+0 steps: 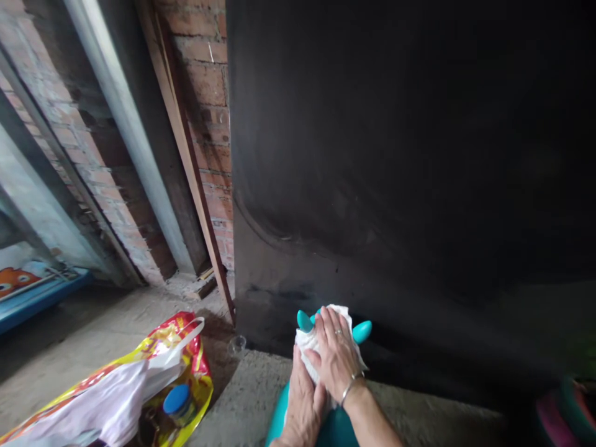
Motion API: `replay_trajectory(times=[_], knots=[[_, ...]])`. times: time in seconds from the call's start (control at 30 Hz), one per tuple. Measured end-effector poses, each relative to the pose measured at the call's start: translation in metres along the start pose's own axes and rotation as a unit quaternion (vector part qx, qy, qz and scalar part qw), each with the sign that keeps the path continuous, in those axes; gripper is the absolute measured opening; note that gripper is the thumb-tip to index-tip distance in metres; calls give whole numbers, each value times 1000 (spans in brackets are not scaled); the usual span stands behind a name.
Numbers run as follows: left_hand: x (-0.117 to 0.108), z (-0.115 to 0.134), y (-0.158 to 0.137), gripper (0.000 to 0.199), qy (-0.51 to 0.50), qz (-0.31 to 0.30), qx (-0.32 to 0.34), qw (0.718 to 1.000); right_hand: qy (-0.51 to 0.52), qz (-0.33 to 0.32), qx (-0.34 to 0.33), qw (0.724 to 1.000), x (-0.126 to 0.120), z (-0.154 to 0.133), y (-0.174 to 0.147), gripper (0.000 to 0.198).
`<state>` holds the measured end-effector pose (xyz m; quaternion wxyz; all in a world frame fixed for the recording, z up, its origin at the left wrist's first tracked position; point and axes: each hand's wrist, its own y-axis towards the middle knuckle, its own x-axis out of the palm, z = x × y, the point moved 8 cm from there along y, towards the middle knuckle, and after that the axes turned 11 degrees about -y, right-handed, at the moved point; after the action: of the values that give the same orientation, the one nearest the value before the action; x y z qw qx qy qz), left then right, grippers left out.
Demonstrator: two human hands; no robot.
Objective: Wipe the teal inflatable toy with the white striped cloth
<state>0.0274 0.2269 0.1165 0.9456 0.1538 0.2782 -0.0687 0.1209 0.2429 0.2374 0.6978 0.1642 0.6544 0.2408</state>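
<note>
A teal toy with a rounded body [279, 415] and smooth pointed horn- or ear-like parts [362, 331] stands low in front of me. A white cloth [343, 312] is draped over its upper part. My right hand [336, 357], with a ring and a bracelet, presses the cloth from above, its fingers curved over it. Lower and to the left, my left hand [303, 397] is wrapped against the near side of the cloth, its fingertips partly hidden. The cloth and both hands cover much of the toy.
A red-and-yellow bag [161, 338] holds pale fabric [112, 397] and a blue-lidded jar [177, 400]. Beside it sits a clear cup [236, 346]. A large black panel [395, 155] rises ahead. Wooden planks [186, 149] lean on the brick wall [205, 81]; dark pots [580, 403] stand right.
</note>
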Motion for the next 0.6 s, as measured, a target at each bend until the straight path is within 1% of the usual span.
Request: replay_trajectory(times=[0.07, 0.13, 0.2, 0.27, 0.37, 0.43, 0.47, 0.53, 0.6], knots=[[-11, 10, 20, 69, -61, -34, -20, 997, 26, -61, 6, 998, 10, 4, 28, 56], [-23, 20, 35, 68, -95, -38, -23, 994, 48, -92, -7, 995, 17, 4, 48, 42], [-30, 25, 44, 68, -106, -29, -25, 994, 54, -88, -23, 994, 15, 1, 58, 31], [-29, 23, 43, 66, -99, -24, -24, 995, 50, -69, -16, 996, 8, -2, 57, 27], [-16, 12, 30, 60, -67, 2, -18, 998, 29, -16, 26, 999, -3, -8, 39, 31], [-10, 5, 15, 58, -18, 63, -5, 998, 14, 33, 59, 998, -6, -12, 18, 36], [-5, 3, 7, 60, 14, 89, 8, 996, 7, 58, 70, 996, -6, -14, 6, 40], [4, -2, -10, 68, 100, 121, 28, 987, -6, 114, 72, 991, -2, -22, -21, 52], [7, -11, -27, 73, 184, 147, 16, 972, -12, 156, 69, 985, 5, -29, -52, 67]])
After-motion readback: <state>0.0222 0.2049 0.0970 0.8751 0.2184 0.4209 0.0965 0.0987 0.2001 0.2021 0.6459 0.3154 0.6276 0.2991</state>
